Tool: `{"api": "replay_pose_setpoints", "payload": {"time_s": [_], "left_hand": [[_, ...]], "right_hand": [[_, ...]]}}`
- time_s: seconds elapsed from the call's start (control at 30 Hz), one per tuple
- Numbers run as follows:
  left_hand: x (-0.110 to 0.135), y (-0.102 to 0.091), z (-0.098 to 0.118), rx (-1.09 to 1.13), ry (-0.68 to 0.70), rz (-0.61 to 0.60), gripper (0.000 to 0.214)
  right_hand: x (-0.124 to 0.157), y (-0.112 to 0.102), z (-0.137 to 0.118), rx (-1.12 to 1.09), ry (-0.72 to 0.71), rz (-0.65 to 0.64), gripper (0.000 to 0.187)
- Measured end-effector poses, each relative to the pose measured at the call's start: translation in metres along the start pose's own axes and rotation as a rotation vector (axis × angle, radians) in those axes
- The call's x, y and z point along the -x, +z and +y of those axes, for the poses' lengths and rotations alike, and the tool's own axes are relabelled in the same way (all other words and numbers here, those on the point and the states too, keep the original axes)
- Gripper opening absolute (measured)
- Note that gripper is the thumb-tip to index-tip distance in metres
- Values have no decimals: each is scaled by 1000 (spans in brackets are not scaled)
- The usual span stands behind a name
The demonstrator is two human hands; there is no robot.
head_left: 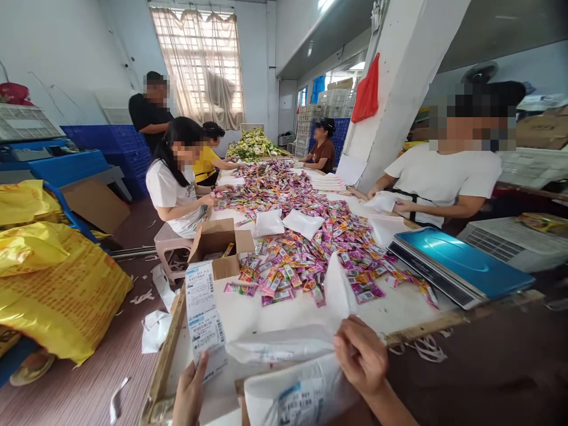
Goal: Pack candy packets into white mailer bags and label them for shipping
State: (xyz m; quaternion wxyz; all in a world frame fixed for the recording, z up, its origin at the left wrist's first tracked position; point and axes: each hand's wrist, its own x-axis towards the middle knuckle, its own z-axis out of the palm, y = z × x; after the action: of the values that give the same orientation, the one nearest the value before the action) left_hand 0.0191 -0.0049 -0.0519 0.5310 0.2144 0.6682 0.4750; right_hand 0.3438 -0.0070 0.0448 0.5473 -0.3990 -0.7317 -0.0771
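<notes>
At the lower left, my left hand [190,387] grips a strip of printed shipping labels [202,313], which hangs upright over the table's near edge. My right hand [361,355] is closed on a white mailer bag [284,343], whose corner sticks up above the fingers. Just below it lies a filled white parcel [275,393] with a printed label facing up. It rests on a cardboard box that is mostly hidden. Beyond my hands, many small purple and orange snack packets [288,269] are heaped on the white table [239,310].
An open cardboard box [215,239] stands at the table's left edge. Two white parcels [269,222] lie among the packets. A blue-topped scale [461,260] sits at the right. Several co-workers surround the table; one in white [448,177] handles a bag. Yellow sacks [57,284] lie left.
</notes>
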Motion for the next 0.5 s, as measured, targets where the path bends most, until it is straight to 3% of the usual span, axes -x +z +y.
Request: {"api": "replay_pose_setpoints", "payload": {"time_s": [0.13,0.3,0.4,0.5], "left_hand": [[14,9,12,-4,-29,-21,30],[21,12,17,-50,-50,-26,33],[15,6,11,-107,-20,-21,39],[10,1,7,-96,13,-71,43]], "right_hand": [[-19,-35,1,153,53,0,30],[-44,-59,16,302,446,27,46],[-55,-81,21,324,557,120,50],[-61,-121,23,414,624,280,48]]}}
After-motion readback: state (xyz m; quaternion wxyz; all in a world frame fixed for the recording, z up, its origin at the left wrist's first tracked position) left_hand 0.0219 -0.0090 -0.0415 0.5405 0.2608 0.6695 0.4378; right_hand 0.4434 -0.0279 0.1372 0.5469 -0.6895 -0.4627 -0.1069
